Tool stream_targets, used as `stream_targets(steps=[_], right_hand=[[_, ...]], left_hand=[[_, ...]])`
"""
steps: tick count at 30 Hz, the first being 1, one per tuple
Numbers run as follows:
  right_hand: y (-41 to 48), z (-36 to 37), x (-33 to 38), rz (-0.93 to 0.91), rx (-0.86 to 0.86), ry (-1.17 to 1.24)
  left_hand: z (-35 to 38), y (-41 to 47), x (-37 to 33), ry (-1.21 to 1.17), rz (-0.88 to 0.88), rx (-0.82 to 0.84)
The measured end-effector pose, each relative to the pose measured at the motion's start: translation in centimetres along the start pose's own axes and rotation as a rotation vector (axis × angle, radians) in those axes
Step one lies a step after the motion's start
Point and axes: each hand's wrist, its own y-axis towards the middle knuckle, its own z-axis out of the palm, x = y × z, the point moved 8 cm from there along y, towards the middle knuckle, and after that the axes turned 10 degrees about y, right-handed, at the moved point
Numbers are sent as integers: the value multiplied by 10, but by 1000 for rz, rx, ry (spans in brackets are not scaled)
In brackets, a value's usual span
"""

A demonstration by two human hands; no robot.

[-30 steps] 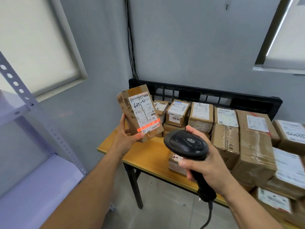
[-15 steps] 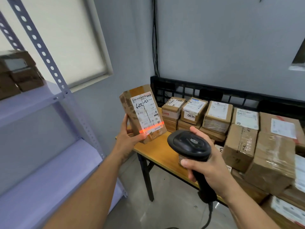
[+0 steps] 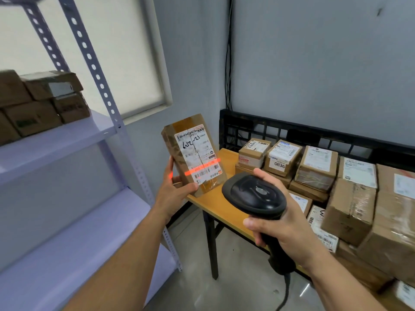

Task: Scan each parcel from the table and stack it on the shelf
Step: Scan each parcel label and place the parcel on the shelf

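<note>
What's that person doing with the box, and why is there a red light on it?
The person's left hand holds a tall brown parcel upright, and the right hand grips a black scanner aimed at it. The red line is the scanner's light falling across the label. Many more parcels wait on the table, and a few boxes sit on the shelf.

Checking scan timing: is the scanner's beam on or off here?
On. A red line crosses the label on the parcel, facing the scanner in the right hand.
</note>
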Motion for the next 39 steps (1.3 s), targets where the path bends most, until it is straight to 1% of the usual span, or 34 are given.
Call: stream_targets(steps=[9, 13, 19, 22, 27, 32, 35, 39], right_hand=[[19, 78, -9, 5, 79, -8], [31, 117, -14, 2, 122, -1], [52, 183, -11, -28, 196, 41], [63, 215, -6, -54, 224, 34], [82, 272, -3, -75, 316, 45], [98, 323, -9, -92, 378, 29], [106, 350, -14, -86, 414, 32], [115, 379, -28, -56, 448, 40]], left_hand=[[-91, -16, 9, -33, 25, -92], [-144, -26, 17, -44, 28, -168], [-224, -44, 26, 33, 33, -278], [-266, -54, 25, 49, 55, -343], [-336, -77, 17, 48, 93, -474], [-407, -101, 28, 33, 39, -627], [-448, -109, 43, 63, -45, -735], [-490, -104, 62, 161, -163, -795]])
